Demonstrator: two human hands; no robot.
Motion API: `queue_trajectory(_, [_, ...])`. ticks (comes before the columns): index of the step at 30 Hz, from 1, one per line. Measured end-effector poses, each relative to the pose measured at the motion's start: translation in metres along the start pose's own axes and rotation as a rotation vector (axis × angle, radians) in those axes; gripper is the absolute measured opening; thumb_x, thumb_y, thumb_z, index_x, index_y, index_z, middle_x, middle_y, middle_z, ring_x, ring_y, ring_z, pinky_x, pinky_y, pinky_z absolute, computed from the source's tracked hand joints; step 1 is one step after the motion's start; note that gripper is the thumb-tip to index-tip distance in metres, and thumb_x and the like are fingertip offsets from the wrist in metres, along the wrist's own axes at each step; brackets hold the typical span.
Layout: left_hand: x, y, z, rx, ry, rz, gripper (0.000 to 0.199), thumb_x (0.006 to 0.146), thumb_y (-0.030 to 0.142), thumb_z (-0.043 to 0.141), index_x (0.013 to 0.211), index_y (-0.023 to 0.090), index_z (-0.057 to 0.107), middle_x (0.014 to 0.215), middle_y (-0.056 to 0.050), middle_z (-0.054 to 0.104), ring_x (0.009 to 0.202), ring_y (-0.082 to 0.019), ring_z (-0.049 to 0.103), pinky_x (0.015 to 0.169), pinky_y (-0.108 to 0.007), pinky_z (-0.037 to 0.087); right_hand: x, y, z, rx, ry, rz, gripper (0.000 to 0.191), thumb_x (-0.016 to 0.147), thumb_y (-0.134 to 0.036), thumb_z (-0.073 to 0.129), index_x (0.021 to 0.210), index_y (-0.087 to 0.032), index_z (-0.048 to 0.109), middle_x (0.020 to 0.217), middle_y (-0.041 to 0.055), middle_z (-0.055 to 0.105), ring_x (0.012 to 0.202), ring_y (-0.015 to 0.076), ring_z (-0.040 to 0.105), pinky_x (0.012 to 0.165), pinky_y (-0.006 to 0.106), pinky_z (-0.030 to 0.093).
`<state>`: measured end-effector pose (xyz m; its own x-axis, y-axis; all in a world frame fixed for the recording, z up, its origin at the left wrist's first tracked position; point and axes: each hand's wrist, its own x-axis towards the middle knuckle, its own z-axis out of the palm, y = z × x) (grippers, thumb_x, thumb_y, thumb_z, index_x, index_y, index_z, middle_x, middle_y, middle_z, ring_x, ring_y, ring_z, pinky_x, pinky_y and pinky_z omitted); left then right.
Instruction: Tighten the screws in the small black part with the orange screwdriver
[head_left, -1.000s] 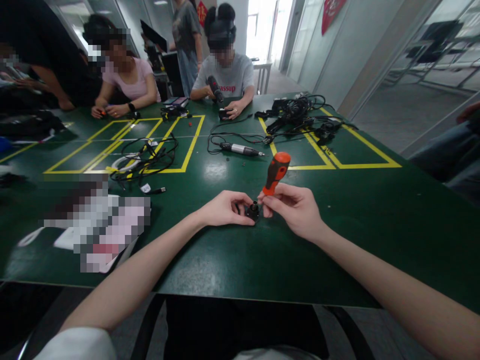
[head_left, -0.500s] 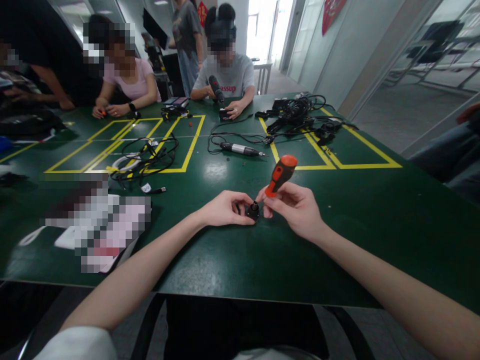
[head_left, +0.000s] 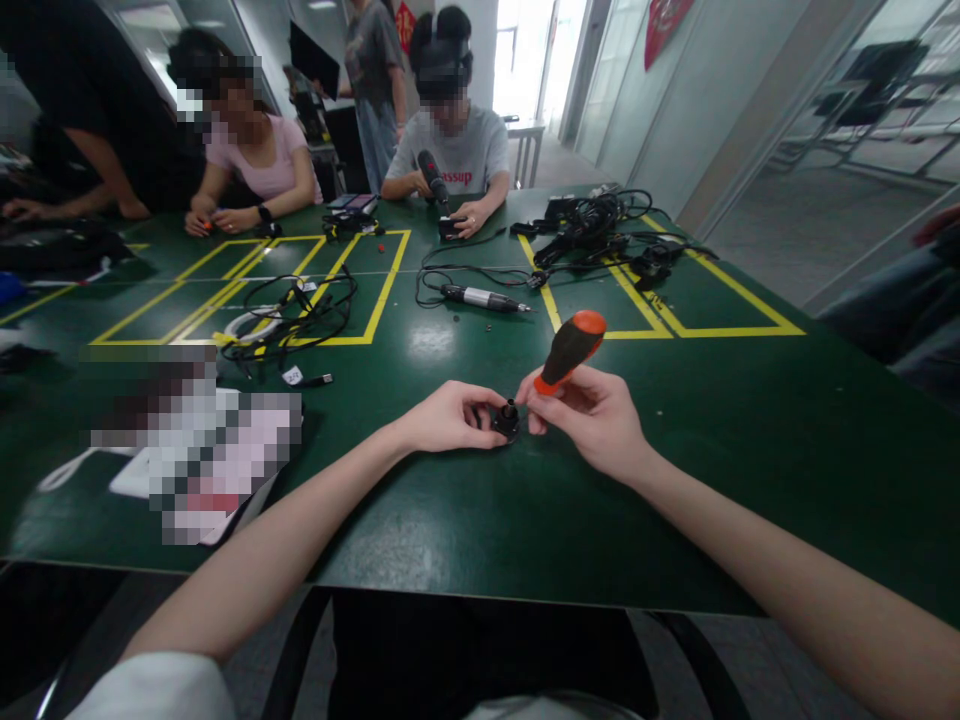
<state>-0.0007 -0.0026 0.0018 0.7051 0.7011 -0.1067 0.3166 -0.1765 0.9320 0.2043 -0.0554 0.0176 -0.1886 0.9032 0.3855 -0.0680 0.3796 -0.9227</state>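
Note:
Between the thumb and fingers of my left hand (head_left: 454,417) is a small round black part (head_left: 507,425) with a short post standing up from it, resting at the green tabletop (head_left: 420,520). My right hand (head_left: 592,415) grips a screwdriver (head_left: 571,352) with an orange and dark handle. The handle leans up and to the right, and the fingers close around its lower end. The screwdriver's shaft and tip are hard to make out near the black part. Fingertips of both hands are close together around that part.
An electric screwdriver (head_left: 484,298) with its cord lies ahead. Tangled black cables (head_left: 592,230) lie back right, and another cable bundle (head_left: 330,310) with a USB plug front left. Blurred flat items (head_left: 232,460) lie left. Across the table, a person (head_left: 450,150) works with a power driver.
The screwdriver's handle has tilted further to the right and turned, showing more of its dark side. My left hand and the black part have hardly moved.

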Motion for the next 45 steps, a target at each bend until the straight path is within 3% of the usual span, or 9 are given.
queue_trajectory(6, [0.0004,-0.0017,0.0001,-0.007,0.007,-0.001,0.037,0.072,0.030,0.080,0.103,0.010,0.074,0.069,0.003,0.064,0.062,-0.008,0.058,0.062,-0.020,0.048,0.0024,-0.0024,0.0002,0.001,-0.021,-0.007,0.041,0.089,-0.058,0.077,0.076,-0.019,0.072,0.063,0.0004,0.068,0.050,0.0128,0.063,0.050,0.027,0.056])
queue_trajectory(11, [0.0004,-0.0027,-0.0005,-0.003,-0.007,0.001,0.034,0.073,0.031,0.081,0.099,0.011,0.074,0.074,0.001,0.067,0.064,-0.008,0.059,0.063,-0.021,0.048,0.0013,-0.0013,0.0002,0.086,-0.034,-0.019,0.033,0.091,-0.052,0.077,0.092,-0.020,0.068,0.074,0.0015,0.075,0.053,0.0126,0.067,0.051,0.026,0.058])
queue_trajectory(19, [0.0002,-0.0012,-0.0010,0.000,-0.013,0.009,0.040,0.073,0.034,0.083,0.104,0.011,0.075,0.077,0.000,0.070,0.065,-0.009,0.059,0.065,-0.022,0.049,0.0012,-0.0035,0.0003,-0.001,-0.006,-0.002,0.035,0.086,-0.054,0.083,0.083,-0.021,0.071,0.063,-0.0004,0.068,0.052,0.0144,0.064,0.051,0.029,0.057])
queue_trajectory(23, [0.0001,-0.0012,-0.0014,0.002,-0.003,0.008,0.043,0.074,0.036,0.084,0.106,0.009,0.074,0.075,0.001,0.068,0.064,-0.009,0.059,0.063,-0.022,0.047,0.0020,-0.0020,0.0000,0.055,-0.026,0.004,0.036,0.091,-0.055,0.076,0.083,-0.020,0.071,0.066,0.0000,0.069,0.051,0.0127,0.064,0.051,0.027,0.056])
queue_trajectory(28, [0.0000,-0.0024,-0.0012,0.007,-0.005,-0.003,0.041,0.074,0.037,0.084,0.103,0.011,0.074,0.074,0.002,0.067,0.063,-0.009,0.058,0.063,-0.022,0.046,0.0006,0.0002,0.0000,0.110,-0.031,-0.014,0.031,0.091,-0.049,0.079,0.094,-0.021,0.065,0.073,-0.0003,0.073,0.053,0.0120,0.066,0.052,0.025,0.057])
queue_trajectory(31, [0.0000,-0.0021,-0.0007,-0.005,0.002,-0.005,0.041,0.072,0.036,0.085,0.102,0.011,0.073,0.073,0.002,0.067,0.063,-0.009,0.058,0.063,-0.022,0.046,0.0002,-0.0003,0.0008,0.059,-0.010,-0.004,0.035,0.087,-0.050,0.082,0.087,-0.022,0.062,0.068,-0.0011,0.070,0.051,0.0121,0.064,0.051,0.026,0.056])
queue_trajectory(35, [-0.0002,-0.0022,-0.0003,-0.015,0.021,0.015,0.038,0.071,0.035,0.086,0.098,0.012,0.072,0.072,0.002,0.066,0.064,-0.009,0.059,0.064,-0.022,0.046,0.0011,-0.0016,0.0013,0.009,-0.003,-0.005,0.037,0.083,-0.055,0.084,0.084,-0.021,0.069,0.063,-0.0015,0.066,0.050,0.0136,0.063,0.050,0.028,0.056])
queue_trajectory(38, [-0.0002,-0.0034,0.0004,-0.039,0.037,0.024,0.038,0.069,0.034,0.088,0.093,0.013,0.068,0.070,0.003,0.064,0.063,-0.009,0.059,0.063,-0.022,0.045,0.0017,-0.0016,0.0008,0.022,-0.021,-0.005,0.037,0.088,-0.056,0.079,0.082,-0.021,0.071,0.064,-0.0004,0.067,0.050,0.0134,0.063,0.050,0.028,0.056])
queue_trajectory(45, [-0.0008,-0.0019,0.0017,-0.039,0.040,0.040,0.038,0.067,0.033,0.091,0.089,0.014,0.065,0.068,0.004,0.064,0.061,-0.008,0.057,0.061,-0.022,0.045,-0.0004,-0.0001,0.0006,0.052,-0.018,-0.007,0.035,0.086,-0.052,0.082,0.090,-0.022,0.066,0.072,0.0009,0.074,0.054,0.0135,0.067,0.052,0.027,0.059])
